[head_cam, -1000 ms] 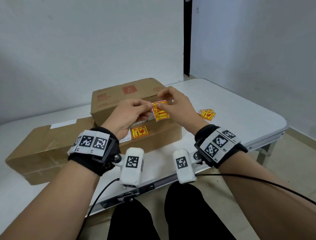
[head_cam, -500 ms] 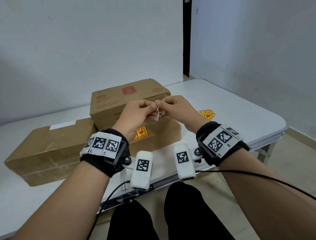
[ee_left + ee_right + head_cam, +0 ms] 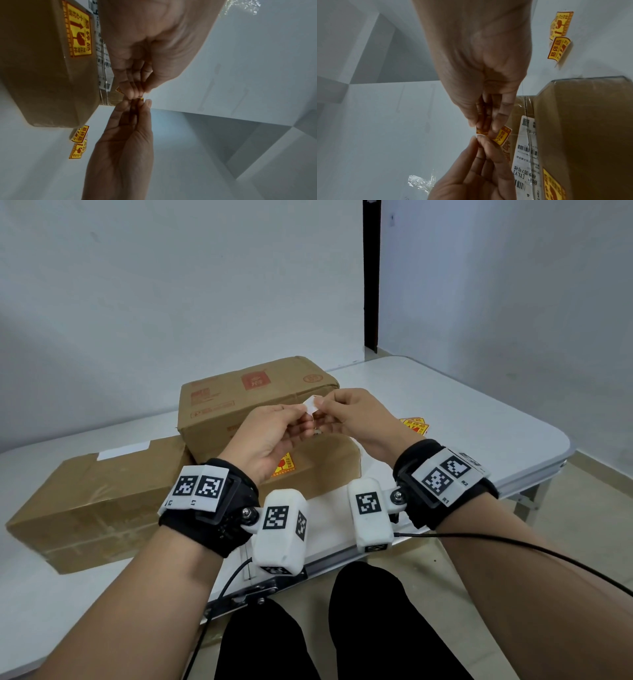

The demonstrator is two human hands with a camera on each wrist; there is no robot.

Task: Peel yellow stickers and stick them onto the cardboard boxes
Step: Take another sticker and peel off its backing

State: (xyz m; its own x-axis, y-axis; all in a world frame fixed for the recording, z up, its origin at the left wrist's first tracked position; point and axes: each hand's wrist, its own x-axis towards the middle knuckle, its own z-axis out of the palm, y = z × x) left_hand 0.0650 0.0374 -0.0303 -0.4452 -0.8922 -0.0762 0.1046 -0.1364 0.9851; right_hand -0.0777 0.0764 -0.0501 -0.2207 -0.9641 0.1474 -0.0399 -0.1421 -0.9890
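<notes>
Both hands meet above the boxes and pinch one yellow sticker (image 3: 310, 408) between them, with its white back facing the head view. My left hand (image 3: 301, 419) pinches it from the left and my right hand (image 3: 320, 409) from the right. In the right wrist view the yellow sticker (image 3: 502, 135) pokes out between the fingertips of both hands. The left wrist view shows only a sliver of the sticker (image 3: 141, 99). Below the hands lies a flat cardboard box (image 3: 325, 467) with a yellow sticker (image 3: 284, 465) stuck on its top. A taller box (image 3: 257, 392) stands behind it.
A long cardboard box (image 3: 96, 498) lies at the left of the white folding table (image 3: 479, 422). Loose yellow stickers (image 3: 414, 424) lie on the table right of the boxes. A white shipping label (image 3: 525, 155) is on the flat box. Crumpled clear film (image 3: 421, 181) lies on the table.
The sticker's yellow printed face showed a second ago; it has since turned so its white back faces up. Both hands have closed in on it and risen a little.
</notes>
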